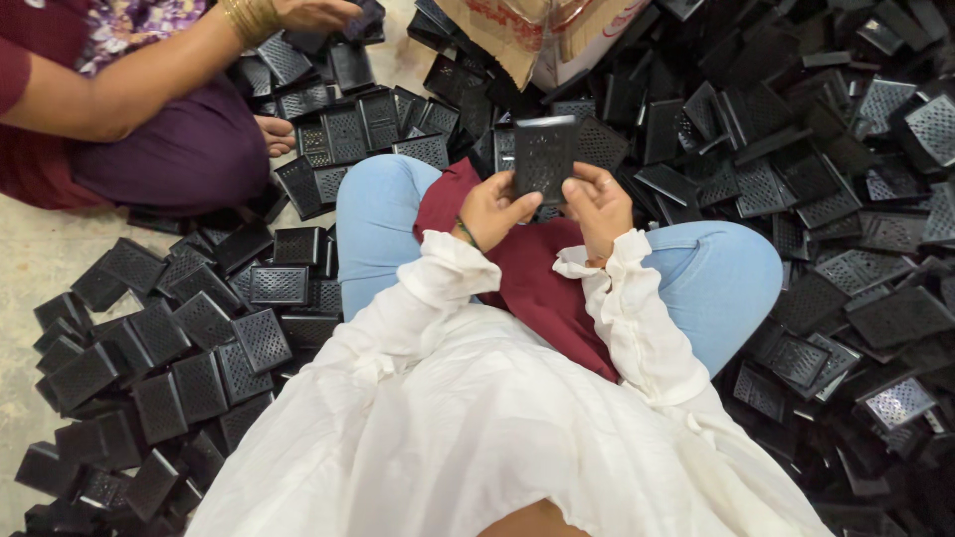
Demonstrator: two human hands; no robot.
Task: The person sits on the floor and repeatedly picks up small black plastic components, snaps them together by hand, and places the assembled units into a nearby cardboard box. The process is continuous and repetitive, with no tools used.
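At far left we see a co-worker's arm [149, 75] in a dark red sleeve, its hand [313, 12] resting on black parts at the far edge. Nearer, on the left floor, lies a spread of black perforated trays [179, 368], most lying flat, open side up or down. Moving right, we meet the wearer's crossed legs in light blue trousers [383, 214], with a maroon cloth [542, 283] across the lap and white sleeves [438, 288] running from the near edge. The left hand [492, 209] grips the lower left corner of a black perforated tray [544, 157], thumb laid across its near face, fingers curled behind. The right hand [597, 204] clasps the lower right corner, fingers bent around the edge. The tray sits at centre, just beyond the knees, held upright; its long axis runs near to far in the scene, its top end pointing away from the wearer, and its perforated face turned toward the camera. Beyond it stands a torn cardboard box [542, 35]. At right a deep, disordered heap of trays [826, 169] crowds against the right knee, many tilted and overlapping.
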